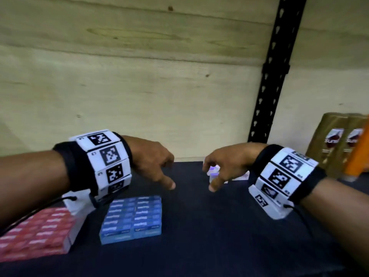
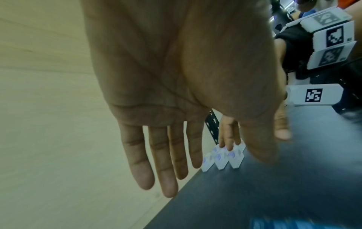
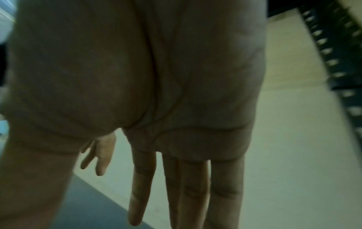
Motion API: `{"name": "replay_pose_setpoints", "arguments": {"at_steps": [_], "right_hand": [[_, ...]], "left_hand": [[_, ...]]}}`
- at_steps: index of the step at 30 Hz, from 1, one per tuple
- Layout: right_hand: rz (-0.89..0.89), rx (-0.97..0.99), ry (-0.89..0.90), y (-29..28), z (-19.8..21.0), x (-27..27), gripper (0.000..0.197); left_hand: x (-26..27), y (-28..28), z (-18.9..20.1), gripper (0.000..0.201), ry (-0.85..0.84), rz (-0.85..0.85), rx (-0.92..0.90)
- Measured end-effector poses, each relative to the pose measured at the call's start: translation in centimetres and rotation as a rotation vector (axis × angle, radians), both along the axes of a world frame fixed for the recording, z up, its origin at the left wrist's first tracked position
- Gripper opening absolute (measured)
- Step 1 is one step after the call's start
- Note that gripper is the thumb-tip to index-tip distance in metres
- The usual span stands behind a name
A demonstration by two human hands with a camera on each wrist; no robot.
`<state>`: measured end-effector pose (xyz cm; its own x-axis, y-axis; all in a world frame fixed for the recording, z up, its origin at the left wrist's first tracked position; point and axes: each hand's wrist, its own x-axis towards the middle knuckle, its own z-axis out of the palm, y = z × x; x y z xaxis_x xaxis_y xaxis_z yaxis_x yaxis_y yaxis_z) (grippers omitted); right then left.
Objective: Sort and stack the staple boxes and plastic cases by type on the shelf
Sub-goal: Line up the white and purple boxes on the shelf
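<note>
A block of blue staple boxes (image 1: 131,217) lies on the dark shelf (image 1: 209,226), with a block of red staple boxes (image 1: 38,236) to its left. Small clear plastic cases (image 1: 212,172) (image 2: 223,158) stand at the back of the shelf, partly hidden behind my right hand (image 1: 221,166). My left hand (image 1: 155,162) (image 2: 166,162) hovers above the shelf behind the blue block, fingers straight and holding nothing. In the right wrist view my right hand (image 3: 176,186) also shows straight, empty fingers, just over the cases.
A plywood back wall (image 1: 139,76) closes the shelf. A black perforated upright (image 1: 267,86) stands at the back right. Gold bottles (image 1: 335,142) and an orange bottle (image 1: 357,156) stand at the far right.
</note>
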<state>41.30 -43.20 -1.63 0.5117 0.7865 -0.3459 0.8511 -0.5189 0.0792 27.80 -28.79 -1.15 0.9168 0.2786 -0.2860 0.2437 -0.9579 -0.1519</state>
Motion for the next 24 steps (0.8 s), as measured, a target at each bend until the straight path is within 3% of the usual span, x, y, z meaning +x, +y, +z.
{"name": "replay_pose_setpoints", "arguments": {"at_steps": [6, 12, 20, 24], "right_hand": [[-0.169, 0.043, -0.081, -3.0, 0.0, 7.2, 0.042], [-0.143, -0.088, -0.167, -3.1, -0.8, 9.9, 0.041], [-0.187, -0.104, -0.133, -0.5, -3.3, 13.1, 0.036], [-0.178, -0.133, -0.158, -0.5, -3.7, 12.9, 0.021]], "left_hand": [[7.4, -3.3, -1.3, 0.049, -0.058, -0.134, 0.042], [12.8, -4.7, -2.6, 0.05, -0.051, -0.131, 0.1], [15.3, -5.2, -3.8, 0.041, 0.055, -0.121, 0.127], [15.0, -5.7, -4.1, 0.036, 0.083, -0.176, 0.17]]}}
